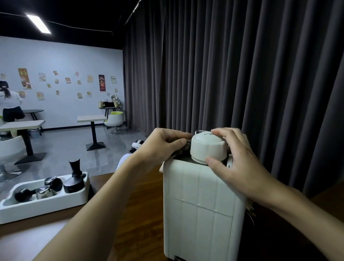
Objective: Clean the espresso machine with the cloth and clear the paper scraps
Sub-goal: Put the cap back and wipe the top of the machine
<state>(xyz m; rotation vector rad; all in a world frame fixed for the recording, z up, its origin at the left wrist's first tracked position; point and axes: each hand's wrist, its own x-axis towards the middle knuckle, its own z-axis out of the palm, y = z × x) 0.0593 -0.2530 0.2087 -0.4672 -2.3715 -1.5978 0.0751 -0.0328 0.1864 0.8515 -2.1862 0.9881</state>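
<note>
The white espresso machine [200, 205] stands on the dark wooden counter [131, 225], its back panel toward me. An upturned white cup [208, 149] sits on the machine's top. My left hand [160, 144] grips a dark patterned cloth [185, 147] and holds it against the top, just left of the cup. My right hand [233, 156] curls round the cup's right side, thumb on its lower rim. No paper scraps are visible.
A white tray [39, 202] with a tamper, portafilter and metal pitchers sits at the counter's left. A dark curtain hangs right behind the machine. Café tables, chairs and another person stand far off at left.
</note>
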